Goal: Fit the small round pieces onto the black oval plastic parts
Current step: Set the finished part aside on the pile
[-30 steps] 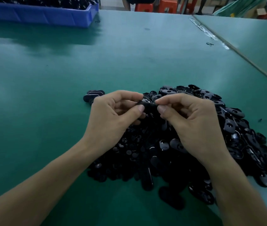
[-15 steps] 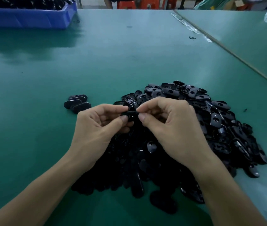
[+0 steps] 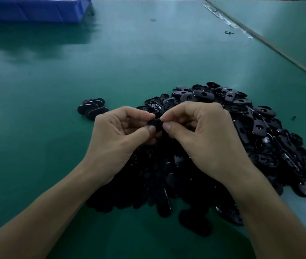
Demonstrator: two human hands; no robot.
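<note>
Hands have barely shifted: our left hand (image 3: 118, 141) and right hand (image 3: 206, 141) each keep a pinching grip on one oval part (image 3: 155, 123) above the pile (image 3: 245, 131), steadying it for pressing. We can't see the round piece.

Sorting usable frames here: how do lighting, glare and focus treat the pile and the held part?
Head view: dim; pale glare on the table; the pile goes black nearest the camera, with highlights farther back; the part pinched by left hand and right hand reads as a dark blob.
</note>
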